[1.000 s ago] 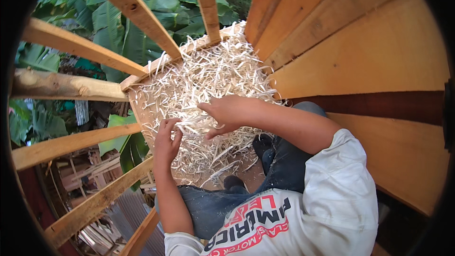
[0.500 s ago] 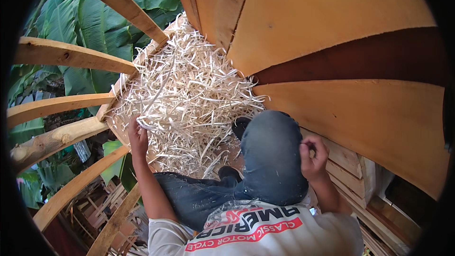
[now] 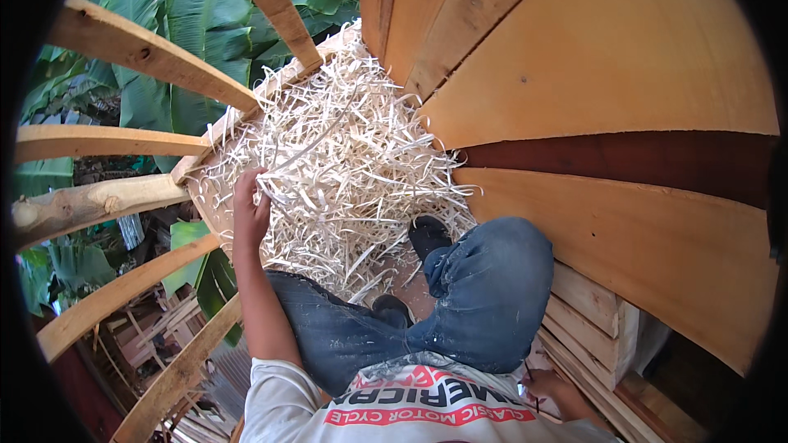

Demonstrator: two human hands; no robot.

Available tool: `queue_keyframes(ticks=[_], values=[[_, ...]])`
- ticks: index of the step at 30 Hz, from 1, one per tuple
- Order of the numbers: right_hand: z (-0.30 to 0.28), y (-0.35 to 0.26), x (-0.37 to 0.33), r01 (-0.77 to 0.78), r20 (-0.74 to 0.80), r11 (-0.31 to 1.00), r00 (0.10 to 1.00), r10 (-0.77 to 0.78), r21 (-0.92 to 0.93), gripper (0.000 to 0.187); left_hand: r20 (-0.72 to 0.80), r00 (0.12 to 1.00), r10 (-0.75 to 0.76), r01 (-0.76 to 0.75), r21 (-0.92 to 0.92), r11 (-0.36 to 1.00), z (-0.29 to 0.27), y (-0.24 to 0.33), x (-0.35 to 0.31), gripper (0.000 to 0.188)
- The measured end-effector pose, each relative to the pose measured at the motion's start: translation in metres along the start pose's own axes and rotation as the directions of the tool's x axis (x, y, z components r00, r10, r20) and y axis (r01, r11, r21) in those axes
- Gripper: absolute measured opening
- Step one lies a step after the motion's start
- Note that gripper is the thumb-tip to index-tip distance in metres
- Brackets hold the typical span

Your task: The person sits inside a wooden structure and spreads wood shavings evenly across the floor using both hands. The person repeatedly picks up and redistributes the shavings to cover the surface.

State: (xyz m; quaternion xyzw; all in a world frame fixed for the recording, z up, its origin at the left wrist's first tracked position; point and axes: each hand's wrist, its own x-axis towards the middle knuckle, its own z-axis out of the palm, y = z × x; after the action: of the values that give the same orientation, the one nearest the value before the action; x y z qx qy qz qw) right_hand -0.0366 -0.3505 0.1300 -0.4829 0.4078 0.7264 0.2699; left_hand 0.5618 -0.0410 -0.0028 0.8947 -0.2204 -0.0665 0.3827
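Note:
My left hand (image 3: 251, 207) is over the left side of a pile of pale, curled wood shavings (image 3: 328, 189). Its fingers are closed on the end of a long, thin wood strip (image 3: 316, 141), which slants up and to the right above the pile. Low on the right, beside my hip, is my right hand (image 3: 552, 390), partly hidden by my shirt. Its fingers look curled at a thin dark thing (image 3: 530, 379), too small to make out.
I sit with knees bent and both dark shoes (image 3: 428, 234) at the pile's near edge. Wooden posts (image 3: 111, 141) rise along the left, with large green leaves (image 3: 197, 25) beyond. Wide boards (image 3: 607, 238) stand on the right, above stacked planks (image 3: 587, 312).
My right hand has dropped from beside my knee to my hip. The left hand has shifted slightly up with the strip, which leans further right. The whole view has turned a little.

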Motion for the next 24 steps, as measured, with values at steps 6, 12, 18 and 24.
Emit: queue_keyframes(ticks=[6, 12, 18, 24], values=[[-0.023, -0.041, -0.003, 0.017, -0.129, 1.0, 0.991, -0.018, -0.012, 0.043, 0.004, 1.0, -0.027, 0.028, -0.065, 0.998, -0.008, -0.002, -0.008, 0.038], [-0.073, -0.072, -0.012, 0.046, -0.184, 0.999, 0.982, -0.049, -0.019, 0.045, -0.014, 0.997, -0.074, 0.072, -0.124, 0.99, -0.014, 0.001, -0.01, 0.04], [-0.123, -0.105, -0.048, 0.002, -0.036, 0.994, 0.999, -0.006, -0.11, 0.048, 0.052, 0.996, -0.074, 0.079, -0.085, 0.993, -0.018, 0.031, 0.0, 0.033], [-0.181, -0.211, -0.185, 0.521, 0.078, 0.761, 0.841, -0.536, -0.388, 0.038, 0.088, 0.966, -0.242, 0.23, 0.123, 0.965, -0.036, 0.054, -0.013, 0.03]])
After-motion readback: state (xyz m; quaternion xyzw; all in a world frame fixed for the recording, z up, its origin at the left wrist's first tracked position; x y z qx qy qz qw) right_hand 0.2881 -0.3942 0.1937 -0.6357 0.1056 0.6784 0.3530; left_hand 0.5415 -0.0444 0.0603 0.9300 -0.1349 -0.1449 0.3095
